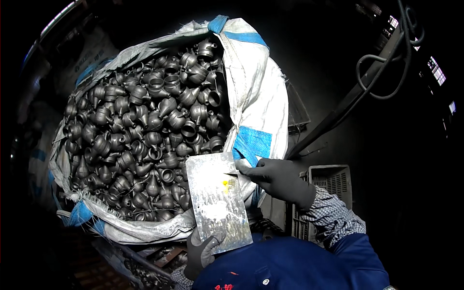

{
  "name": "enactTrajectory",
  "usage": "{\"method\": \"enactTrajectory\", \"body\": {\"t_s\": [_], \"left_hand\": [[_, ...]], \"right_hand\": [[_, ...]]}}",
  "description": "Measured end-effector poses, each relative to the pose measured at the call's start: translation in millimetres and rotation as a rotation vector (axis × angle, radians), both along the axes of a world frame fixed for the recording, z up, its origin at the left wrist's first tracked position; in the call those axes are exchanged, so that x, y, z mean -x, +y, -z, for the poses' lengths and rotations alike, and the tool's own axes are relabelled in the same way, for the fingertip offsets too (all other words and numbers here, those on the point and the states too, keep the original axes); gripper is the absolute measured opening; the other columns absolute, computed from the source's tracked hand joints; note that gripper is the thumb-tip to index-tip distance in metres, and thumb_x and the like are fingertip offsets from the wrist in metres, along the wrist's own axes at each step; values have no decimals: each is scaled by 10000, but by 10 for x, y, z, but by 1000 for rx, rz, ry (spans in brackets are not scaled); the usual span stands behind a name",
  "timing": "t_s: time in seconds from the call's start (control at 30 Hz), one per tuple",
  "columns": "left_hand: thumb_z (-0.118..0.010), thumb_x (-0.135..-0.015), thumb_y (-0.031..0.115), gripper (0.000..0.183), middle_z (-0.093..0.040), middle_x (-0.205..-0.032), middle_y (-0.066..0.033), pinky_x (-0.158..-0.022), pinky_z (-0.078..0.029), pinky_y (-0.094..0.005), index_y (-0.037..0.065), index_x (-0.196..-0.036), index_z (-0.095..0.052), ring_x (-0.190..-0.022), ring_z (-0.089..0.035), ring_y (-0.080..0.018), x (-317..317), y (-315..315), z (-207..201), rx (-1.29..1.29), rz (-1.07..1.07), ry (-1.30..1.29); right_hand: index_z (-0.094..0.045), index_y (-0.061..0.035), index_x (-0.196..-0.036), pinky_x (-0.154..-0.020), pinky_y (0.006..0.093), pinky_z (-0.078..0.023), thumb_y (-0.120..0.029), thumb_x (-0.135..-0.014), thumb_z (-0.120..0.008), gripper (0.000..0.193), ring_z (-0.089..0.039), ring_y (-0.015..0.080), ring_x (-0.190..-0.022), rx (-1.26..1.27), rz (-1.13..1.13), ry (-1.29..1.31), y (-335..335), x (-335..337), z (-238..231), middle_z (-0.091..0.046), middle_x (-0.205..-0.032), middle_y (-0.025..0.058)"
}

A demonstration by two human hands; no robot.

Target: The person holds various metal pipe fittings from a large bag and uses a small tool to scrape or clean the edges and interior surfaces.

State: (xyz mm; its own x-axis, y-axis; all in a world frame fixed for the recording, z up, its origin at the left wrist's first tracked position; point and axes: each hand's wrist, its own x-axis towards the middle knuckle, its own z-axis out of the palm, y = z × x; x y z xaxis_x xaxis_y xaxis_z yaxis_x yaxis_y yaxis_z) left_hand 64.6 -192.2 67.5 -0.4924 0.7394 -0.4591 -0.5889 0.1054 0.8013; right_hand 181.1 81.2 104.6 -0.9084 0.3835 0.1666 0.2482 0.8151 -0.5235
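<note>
A flat, scuffed metal plate (212, 208) with a small yellow mark lies tilted across the near right rim of the sack, in front of my body. My left hand (200, 251), in a dark grey glove, grips its lower left corner, thumb on top. At the plate's upper right edge, my gloved right hand (275, 179) is closed with its fingertips pressed together. A dark line crosses the metal beside those fingertips; whether they pinch the plate itself or a separate thin piece I cannot tell. Beyond the plate, many dark grey bulb-shaped metal fittings (152, 123) fill the sack.
The large white woven sack (256, 82) with blue straps stands wide-mouthed before me. At the right is a grey slatted plastic crate (333, 179). A dark slanting pole (338, 111) with looped cable (386, 60) rises behind it. More small parts (145, 275) lie low at the left.
</note>
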Motion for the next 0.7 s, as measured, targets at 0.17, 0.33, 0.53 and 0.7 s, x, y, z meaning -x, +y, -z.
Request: {"method": "enactTrajectory", "body": {"t_s": [0.17,0.33,0.53,0.7], "left_hand": [[-701,-823,-18,420,-649,-1055,-93,-809,-538,-285,-24,-1202,-520,-907,-650,-143,-29,102,-127,34,-11,-29],[-649,-835,-41,400,-648,-1008,-107,-822,-558,-305,-37,-1204,-494,-878,-655,-158,-17,58,-53,13,3,3],[-680,-829,-16,420,-646,-1008,-87,-833,-540,-298,-30,-1208,-500,-888,-643,-139,5,12,0,33,15,10],[-620,-849,-46,399,-646,-929,-86,-843,-565,-325,-33,-1222,-477,-828,-654,-147,19,24,36,44,43,74]], "right_hand": [[-656,-251,-1210,-571,354,-451,-164,-852,-680,370,-574,224,-638,49,-18,118,-86,41,41,-568,-742,56],[-645,-306,-1203,-638,333,-511,-216,-874,-639,341,-656,204,-820,55,54,-173,6,38,-41,-673,-1038,-14],[-650,-306,-1196,-629,331,-502,-206,-863,-652,348,-646,201,-800,30,17,-156,12,25,-56,-662,-945,4],[-666,-321,-1167,-594,349,-485,-221,-862,-655,322,-635,205,-737,43,58,89,-72,69,121,-639,-843,-1]]}}
